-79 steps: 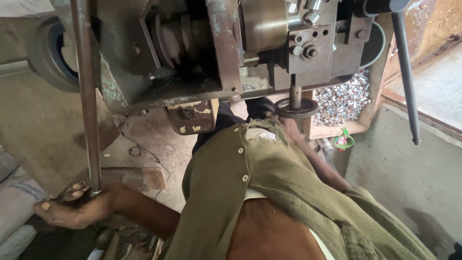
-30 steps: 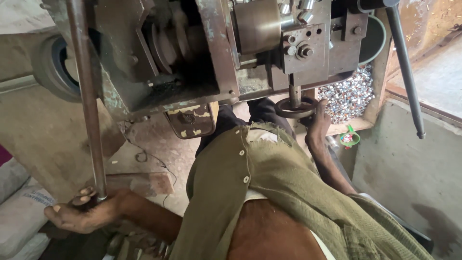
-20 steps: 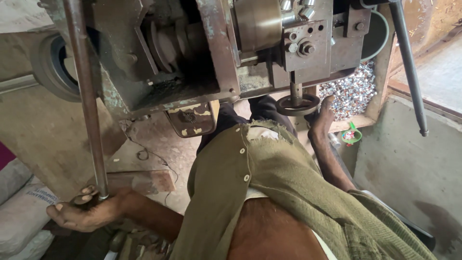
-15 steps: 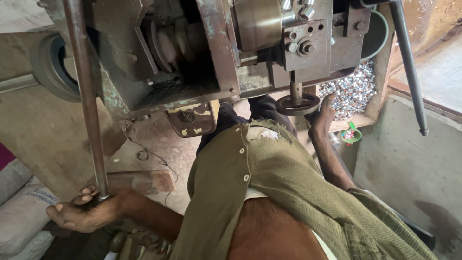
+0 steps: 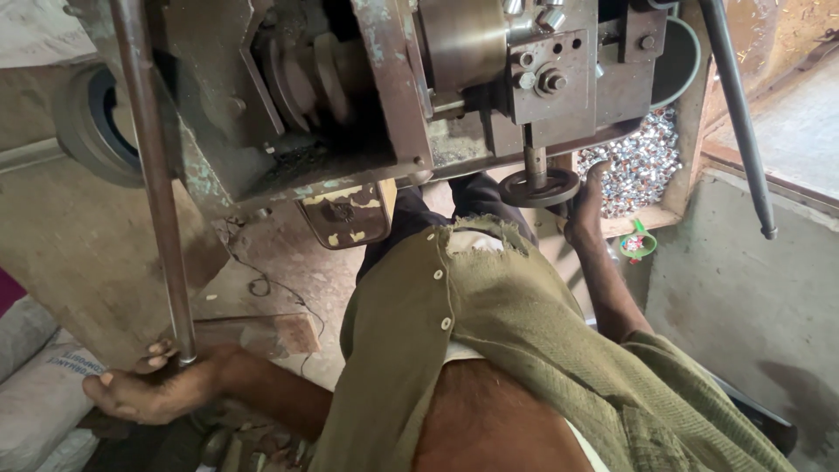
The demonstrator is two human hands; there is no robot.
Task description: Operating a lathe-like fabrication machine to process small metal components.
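My left hand (image 5: 153, 389) was curled loosely around the bottom end of a long steel bar (image 5: 153, 183), fingers half closed on it, low beside a white sack (image 5: 39, 402). My right hand (image 5: 584, 205) reached up with its fingers against the small dark handwheel (image 5: 539, 187); I could not tell how firmly it gripped. Above stood the worn green machine (image 5: 367, 96), with a heap of shiny metal pieces (image 5: 642, 166) behind and a black lever (image 5: 738, 122) to the right.
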